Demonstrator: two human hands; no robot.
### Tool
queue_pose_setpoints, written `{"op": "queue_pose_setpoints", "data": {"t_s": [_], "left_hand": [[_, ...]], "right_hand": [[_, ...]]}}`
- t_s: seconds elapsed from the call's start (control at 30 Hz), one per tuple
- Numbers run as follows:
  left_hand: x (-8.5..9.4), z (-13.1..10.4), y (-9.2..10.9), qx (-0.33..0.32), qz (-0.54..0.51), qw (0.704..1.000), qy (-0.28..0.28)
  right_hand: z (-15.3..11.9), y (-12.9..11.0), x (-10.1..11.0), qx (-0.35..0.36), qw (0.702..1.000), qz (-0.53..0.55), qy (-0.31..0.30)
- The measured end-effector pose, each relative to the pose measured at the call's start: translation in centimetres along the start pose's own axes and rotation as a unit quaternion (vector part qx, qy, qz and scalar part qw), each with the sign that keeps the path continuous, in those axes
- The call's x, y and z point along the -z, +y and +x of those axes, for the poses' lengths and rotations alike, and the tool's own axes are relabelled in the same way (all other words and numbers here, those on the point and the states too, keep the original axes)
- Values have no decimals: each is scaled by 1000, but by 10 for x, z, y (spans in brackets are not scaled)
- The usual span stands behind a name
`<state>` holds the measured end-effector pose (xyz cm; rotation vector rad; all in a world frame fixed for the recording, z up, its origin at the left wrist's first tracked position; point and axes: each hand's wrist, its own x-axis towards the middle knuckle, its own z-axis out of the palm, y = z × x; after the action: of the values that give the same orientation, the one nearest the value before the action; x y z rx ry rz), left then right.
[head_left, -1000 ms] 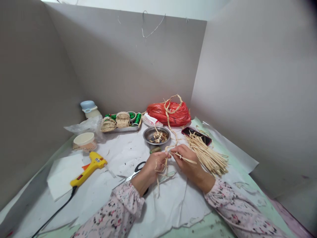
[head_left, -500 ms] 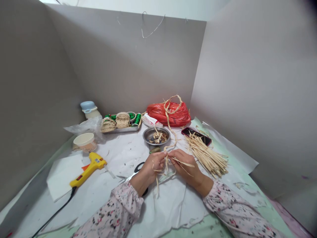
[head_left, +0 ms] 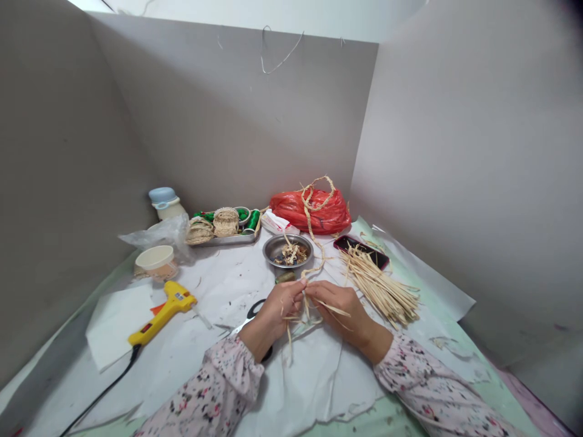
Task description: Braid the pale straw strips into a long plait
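braid (head_left: 309,220) runs lengthwise away from the grip, far end up on the bag (head_left: 289,209). left hand (head_left: 274,306) is nearer, pinching it; right hand (head_left: 345,311) pinches strands (head_left: 336,309).

Sleeves (head_left: 228,373): pale pink ground; I note scattered florals in black, red and pink.
Braid (head_left: 323,250): I record pale straw.
Bundle (head_left: 382,288): same straw tone, as I read it.
Glue gun (head_left: 159,318): yellow; cable (head_left: 107,388) black.
Bag (head_left: 291,212): red.
Thread spool (head_left: 252,222): bright green.
Bottle (head_left: 170,210): cream, lid (head_left: 162,195) light blue.
Bowl (head_left: 270,250): silver.
Phone (head_left: 380,258): black, I log a dark red edge.
Worktop cover (head_left: 389,417): pale green.
Paper (head_left: 359,376): white.
Partition (head_left: 246,109): plain grey.
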<state>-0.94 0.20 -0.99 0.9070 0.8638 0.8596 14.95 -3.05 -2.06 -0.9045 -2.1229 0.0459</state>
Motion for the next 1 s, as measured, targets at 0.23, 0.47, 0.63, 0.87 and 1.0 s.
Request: {"op": "queue_pose_setpoints", "data": {"t_s": [0.23,0.47,0.63,0.87,1.0], "left_hand": [[0,1,-1,-1,5,1000,10],[-3,0,2,0,0,1000,21],[-5,-2,3,-9,-15,999,35],[-9,-7,4,3,41,999,12],[-9,-7,1,8,68,998,-4]], "right_hand": [[-1,2,-1,17,1000,-24,-11],[2,-2,3,51,997,-54,-23],[2,-3,0,20,998,-49,26],[4,10,-6,-132,988,-10,84],[4,13,-8,-176,981,79,9]]}}
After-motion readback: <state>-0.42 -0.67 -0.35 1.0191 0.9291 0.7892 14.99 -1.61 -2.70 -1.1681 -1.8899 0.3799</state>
